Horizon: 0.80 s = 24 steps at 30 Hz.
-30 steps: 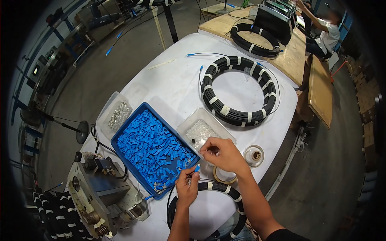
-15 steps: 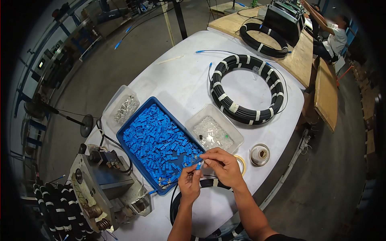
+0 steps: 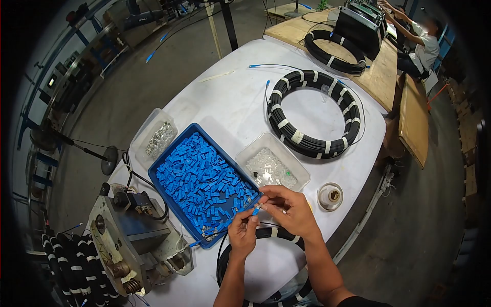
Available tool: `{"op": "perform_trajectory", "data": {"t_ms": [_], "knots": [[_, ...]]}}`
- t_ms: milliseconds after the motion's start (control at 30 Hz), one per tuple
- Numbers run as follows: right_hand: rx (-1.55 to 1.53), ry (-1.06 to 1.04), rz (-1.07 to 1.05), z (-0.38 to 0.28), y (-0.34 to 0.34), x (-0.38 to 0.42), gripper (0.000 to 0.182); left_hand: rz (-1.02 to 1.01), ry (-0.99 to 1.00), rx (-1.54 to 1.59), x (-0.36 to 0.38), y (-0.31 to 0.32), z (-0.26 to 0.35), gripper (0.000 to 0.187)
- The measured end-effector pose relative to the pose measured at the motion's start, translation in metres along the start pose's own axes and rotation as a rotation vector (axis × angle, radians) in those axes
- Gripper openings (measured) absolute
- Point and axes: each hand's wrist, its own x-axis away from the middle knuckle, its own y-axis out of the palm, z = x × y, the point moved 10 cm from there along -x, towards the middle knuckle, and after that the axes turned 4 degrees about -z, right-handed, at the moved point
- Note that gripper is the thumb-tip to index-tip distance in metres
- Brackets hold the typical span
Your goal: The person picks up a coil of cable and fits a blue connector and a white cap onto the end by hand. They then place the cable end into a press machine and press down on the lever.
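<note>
My left hand (image 3: pixel 242 234) is closed on a small blue connector (image 3: pixel 255 210) at the end of a black cable. My right hand (image 3: pixel 291 210) pinches at the connector's tip, where a small pale piece shows between the fingertips; its exact shape is too small to tell. Both hands are at the lower right corner of a blue tray (image 3: pixel 176 221) full of blue connector housings. Just behind them is a clear container (image 3: pixel 302 179) of small translucent parts. Under the forearms lies a black cable coil (image 3: pixel 223 261) with white bands.
A metal press (image 3: pixel 138 230) stands at the left. A clear box (image 3: pixel 146 125) holds metal parts. A banded cable coil (image 3: pixel 276 115) lies farther back, a tape spool (image 3: pixel 330 197) at the right. Another person (image 3: pixel 427 48) sits at a wooden table (image 3: pixel 286 28) with another coil.
My right hand has shifted slightly right and down, and its fingers have moved at the connector's tip. The other person's arms have lowered a little.
</note>
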Motion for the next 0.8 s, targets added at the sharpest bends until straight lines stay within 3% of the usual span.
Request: {"op": "perform_trajectory", "data": {"t_ms": [467, 800], "knots": [[0.239, -0.051, -0.074, -0.019, 0.004, -0.006, 0.026, -0.001, 0.040, -0.056, 0.000, 0.000, 0.003, 0.018], [0.240, -0.019, -0.098, -0.017, 0.002, -0.007, 0.021, -0.016, 0.050, -0.093, -0.001, 0.002, 0.008, 0.019]]}}
